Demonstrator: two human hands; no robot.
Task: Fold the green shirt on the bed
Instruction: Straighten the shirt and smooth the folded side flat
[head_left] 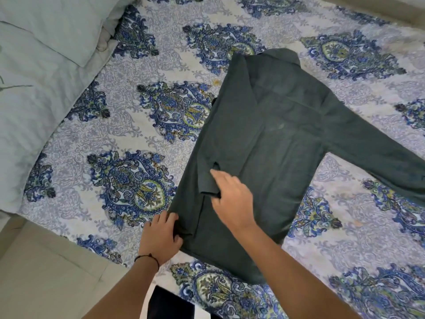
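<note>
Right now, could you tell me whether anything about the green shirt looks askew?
The green shirt is half folded: one sleeve is tucked across the body, but the other sleeve sprawls sideways over the bedsheet.

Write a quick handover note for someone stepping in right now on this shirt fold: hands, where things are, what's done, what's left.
Left hand: pinching the shirt's near corner at the hem.
Right hand: resting flat on the folded-in sleeve cuff, not gripping.
Shirt: lies back-up on the bed, collar away from you.
Done: left side and its sleeve folded over the back.
Left: the right sleeve is spread out on the bed; fold that side in, then fold the body up.
</note>
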